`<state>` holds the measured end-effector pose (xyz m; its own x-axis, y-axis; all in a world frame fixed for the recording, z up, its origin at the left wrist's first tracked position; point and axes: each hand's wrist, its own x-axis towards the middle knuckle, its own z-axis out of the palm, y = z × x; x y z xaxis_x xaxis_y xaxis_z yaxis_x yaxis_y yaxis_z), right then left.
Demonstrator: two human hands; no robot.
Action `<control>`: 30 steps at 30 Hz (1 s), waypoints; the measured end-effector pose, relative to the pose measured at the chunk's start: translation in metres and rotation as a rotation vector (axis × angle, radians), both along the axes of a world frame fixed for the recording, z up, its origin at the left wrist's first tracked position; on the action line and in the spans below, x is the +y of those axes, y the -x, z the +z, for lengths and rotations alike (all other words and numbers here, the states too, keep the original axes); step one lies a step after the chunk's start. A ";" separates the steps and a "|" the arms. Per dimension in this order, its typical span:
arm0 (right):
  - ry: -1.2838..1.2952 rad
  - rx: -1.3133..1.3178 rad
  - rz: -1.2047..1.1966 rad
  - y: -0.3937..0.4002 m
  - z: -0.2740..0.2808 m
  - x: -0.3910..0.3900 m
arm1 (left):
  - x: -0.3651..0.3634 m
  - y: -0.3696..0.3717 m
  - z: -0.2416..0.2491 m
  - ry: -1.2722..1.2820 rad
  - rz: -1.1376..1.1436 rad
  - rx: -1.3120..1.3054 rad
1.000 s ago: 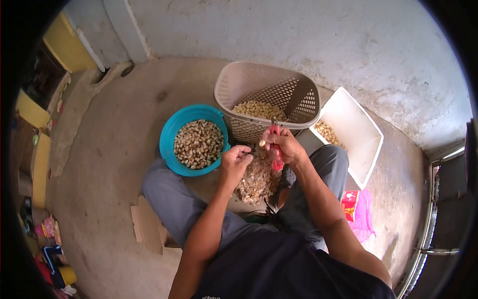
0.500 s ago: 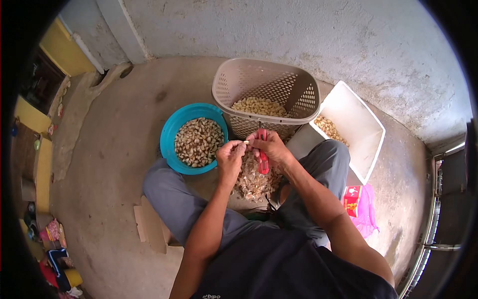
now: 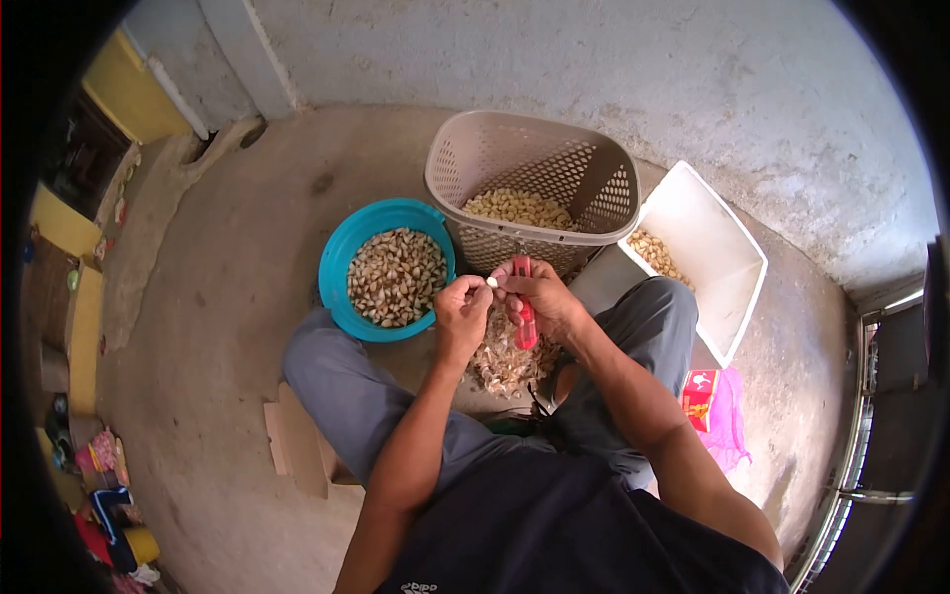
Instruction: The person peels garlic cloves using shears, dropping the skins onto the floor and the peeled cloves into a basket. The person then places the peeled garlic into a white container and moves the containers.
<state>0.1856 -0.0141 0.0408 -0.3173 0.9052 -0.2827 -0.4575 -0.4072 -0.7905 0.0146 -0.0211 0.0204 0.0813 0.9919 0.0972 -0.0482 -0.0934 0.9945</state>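
Note:
Between the fingertips of my left hand (image 3: 459, 309) is a small pale garlic clove (image 3: 492, 282). My right hand (image 3: 544, 295) is closed around a red utility knife (image 3: 525, 327), and its thumb and finger meet the clove from the other side. The knife's blade is too small to make out. Below my hands lies a heap of papery garlic skins (image 3: 503, 364). To the left, a blue basin (image 3: 333, 269) holds many unpeeled-looking cloves (image 3: 396, 277). Just beyond my hands stands a brown perforated basket (image 3: 465, 148) with pale cloves (image 3: 522, 207) inside.
A white foam box (image 3: 720, 267) with more cloves (image 3: 655, 253) stands at the right, by the wall (image 3: 594, 59). A red packet (image 3: 699, 398) and pink mesh bag (image 3: 727, 426) lie near my right leg. Some cardboard (image 3: 297, 441) is beside my left leg.
The clove shows whiter and more of it is visible between my fingertips. The red knife has tilted slightly in my right hand. Both hands stay in nearly the same place.

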 end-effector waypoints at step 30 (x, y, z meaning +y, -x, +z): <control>-0.274 -0.317 -0.020 -0.056 0.018 0.015 | 0.002 0.013 0.003 -0.003 -0.156 0.170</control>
<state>0.2412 0.0013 0.0591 -0.2349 0.9656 -0.1117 -0.1797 -0.1560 -0.9713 0.0015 -0.0187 0.0231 0.2494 0.9657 0.0723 0.1061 -0.1014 0.9892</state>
